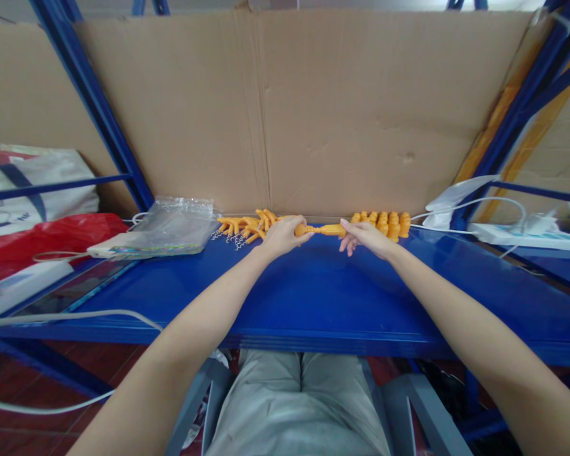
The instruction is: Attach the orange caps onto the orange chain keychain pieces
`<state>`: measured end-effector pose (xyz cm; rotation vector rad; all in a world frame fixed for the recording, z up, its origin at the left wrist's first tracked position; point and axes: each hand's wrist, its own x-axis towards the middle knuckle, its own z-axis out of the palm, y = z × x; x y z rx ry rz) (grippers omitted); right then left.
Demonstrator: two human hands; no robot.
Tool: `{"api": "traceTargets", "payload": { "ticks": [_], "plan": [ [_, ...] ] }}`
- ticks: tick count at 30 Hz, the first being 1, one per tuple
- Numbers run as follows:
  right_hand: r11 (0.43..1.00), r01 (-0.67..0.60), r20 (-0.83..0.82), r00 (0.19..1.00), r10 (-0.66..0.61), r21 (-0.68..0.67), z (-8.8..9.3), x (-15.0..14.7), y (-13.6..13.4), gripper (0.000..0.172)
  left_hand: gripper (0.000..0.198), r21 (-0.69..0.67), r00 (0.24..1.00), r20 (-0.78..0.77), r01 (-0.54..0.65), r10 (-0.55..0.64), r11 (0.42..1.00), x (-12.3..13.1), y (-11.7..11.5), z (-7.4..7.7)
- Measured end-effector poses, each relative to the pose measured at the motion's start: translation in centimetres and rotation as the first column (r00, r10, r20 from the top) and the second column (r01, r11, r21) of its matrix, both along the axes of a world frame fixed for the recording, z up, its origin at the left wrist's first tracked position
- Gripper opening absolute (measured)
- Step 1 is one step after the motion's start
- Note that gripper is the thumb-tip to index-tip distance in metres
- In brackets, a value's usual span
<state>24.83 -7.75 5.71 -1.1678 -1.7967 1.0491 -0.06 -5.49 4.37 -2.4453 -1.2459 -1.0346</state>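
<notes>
Orange from end to end, a slim item (331, 230) spans the gap between the two hands in the head view, roughly level and at the back part of the blue worktop (313, 291); whether it is one piece or two meeting at the narrow middle is too small to tell. The left hand (285, 233) has its grip wrapped around the item's left end, thumb and fingers bent about it, while the right hand (363, 235) has its grip pinching the right end between thumb and forefinger, the other fingers loosely curled below. Just left of the left hand lies a heap of branching orange pieces (228, 225) with small silvery chains (237, 240) trailing toward the front. Just beside the right hand, stubby orange pieces (393, 225) stand upright in close rows. Tall brown cardboard (313, 114) rises behind the worktop, clear plastic bags (171, 225) lie farther left, and a white power strip (527, 235) sits well to the right
</notes>
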Motion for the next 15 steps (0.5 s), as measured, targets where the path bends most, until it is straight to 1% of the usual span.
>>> {"api": "traceTargets", "payload": {
  "ticks": [2,3,4,6,7,9,13,15],
  "plan": [
    [1.000,0.029,0.025,0.999,-0.029,-0.011,0.1,-0.2,-0.2,0.055,0.023,0.005,1.000,-0.004,-0.008,0.008,1.000,0.0,0.0,0.0],
    [0.999,0.036,0.034,0.999,-0.036,-0.011,0.2,-0.1,-0.2,0.055,0.023,0.008,1.000,-0.005,-0.012,0.012,1.000,0.0,0.0,0.1],
    [0.999,0.039,0.039,0.999,-0.038,-0.006,0.2,-0.1,-0.3,0.051,0.023,0.011,1.000,-0.005,-0.014,0.014,1.000,0.0,0.0,0.1],
    [0.999,0.027,0.035,0.999,-0.028,0.019,0.3,0.2,-0.2,0.037,0.023,0.017,1.000,-0.002,-0.015,0.015,1.000,0.0,0.1,0.0],
    [0.999,0.014,0.030,0.999,-0.015,0.037,0.3,0.4,-0.1,0.035,0.024,0.019,1.000,0.001,-0.014,0.014,1.000,0.0,0.1,0.0],
    [0.997,-0.018,0.019,1.000,0.017,0.070,0.2,0.7,0.2,0.044,0.024,0.017,1.000,0.008,-0.009,0.009,1.000,-0.1,0.1,0.0],
    [0.993,-0.060,0.022,0.998,0.058,0.101,0.1,0.9,0.5,0.042,0.022,0.018,1.000,0.008,0.014,-0.014,1.000,0.0,-0.1,0.0],
    [0.992,-0.065,0.036,0.997,0.062,0.105,0.1,0.8,0.5,0.048,0.021,0.023,1.000,0.006,0.017,-0.017,1.000,0.1,-0.2,0.1]
  ]
}}
